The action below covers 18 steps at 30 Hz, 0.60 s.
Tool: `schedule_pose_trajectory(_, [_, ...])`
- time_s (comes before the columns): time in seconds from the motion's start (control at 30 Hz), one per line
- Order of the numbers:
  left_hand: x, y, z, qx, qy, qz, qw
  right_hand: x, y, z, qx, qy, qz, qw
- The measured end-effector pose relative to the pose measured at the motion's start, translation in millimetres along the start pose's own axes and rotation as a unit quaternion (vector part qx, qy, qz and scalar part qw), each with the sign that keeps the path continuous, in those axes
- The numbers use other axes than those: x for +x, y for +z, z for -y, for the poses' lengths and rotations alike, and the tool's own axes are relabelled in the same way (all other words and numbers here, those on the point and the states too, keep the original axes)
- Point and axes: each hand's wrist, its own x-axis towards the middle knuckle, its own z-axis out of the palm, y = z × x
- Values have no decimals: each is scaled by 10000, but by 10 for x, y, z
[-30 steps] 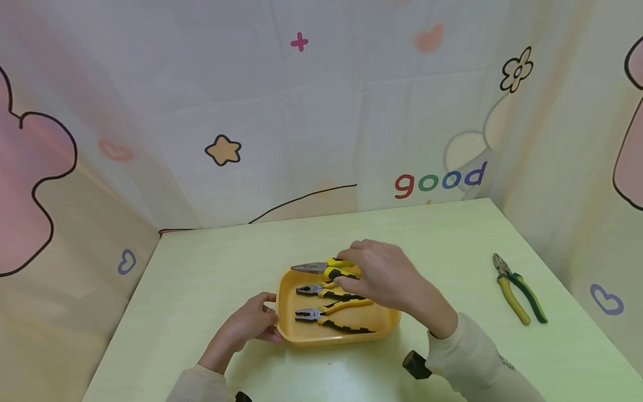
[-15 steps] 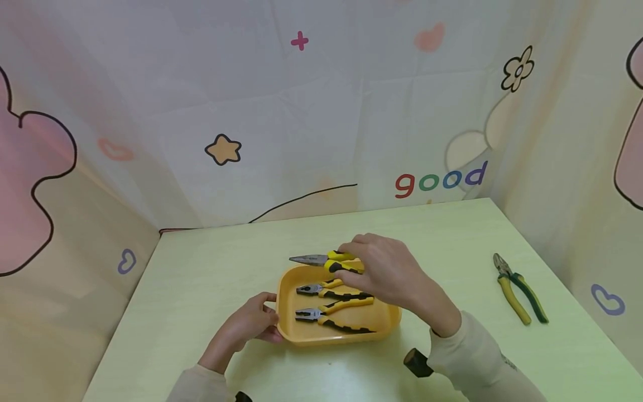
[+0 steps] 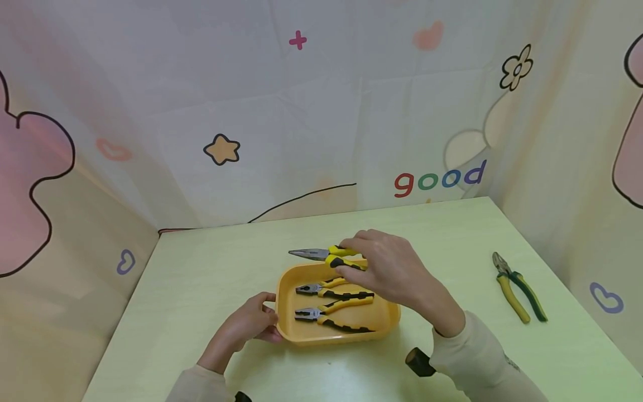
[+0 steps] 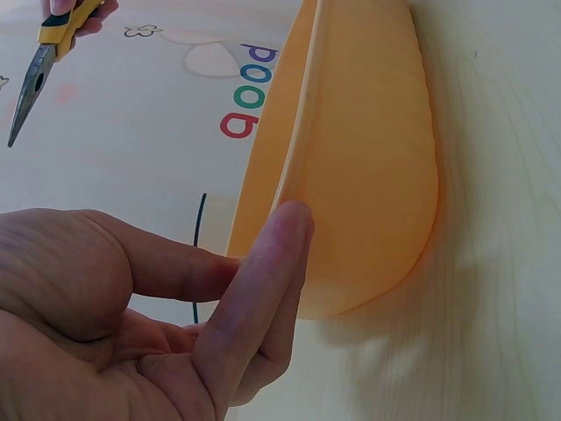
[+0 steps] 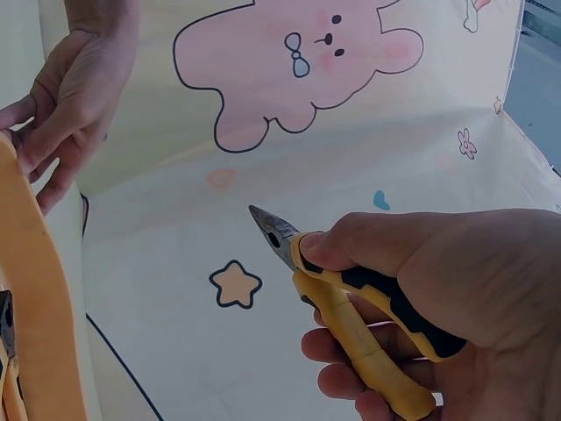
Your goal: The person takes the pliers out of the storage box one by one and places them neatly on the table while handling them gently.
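Left hand (image 3: 251, 319) pinches left end of rounded orange plastic tray (image 3: 341, 339). Right hand (image 3: 394, 272) grip holds yellow-black long-nose pliers (image 3: 334, 261) over far rim. Wide gap to green-yellow pliers (image 3: 526, 293) near pale-green tabletop (image 3: 452, 234) edge.

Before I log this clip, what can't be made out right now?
Head view: handle ends of the needle-nose pliers, covered by the right hand.
Left wrist view: what lies in the yellow tray, hidden by its wall.
Right wrist view: most of the combination pliers, cut off by the left edge.

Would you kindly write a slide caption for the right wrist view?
Right hand grips pointed pliers while the left hand holds an orange tray.
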Motion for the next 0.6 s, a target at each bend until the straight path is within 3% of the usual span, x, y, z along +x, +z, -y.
schedule_pose_trajectory(0.6, [1, -2, -5, -15, -9, 9, 10000, -25, 29, -42, -4, -1, -114, 9999])
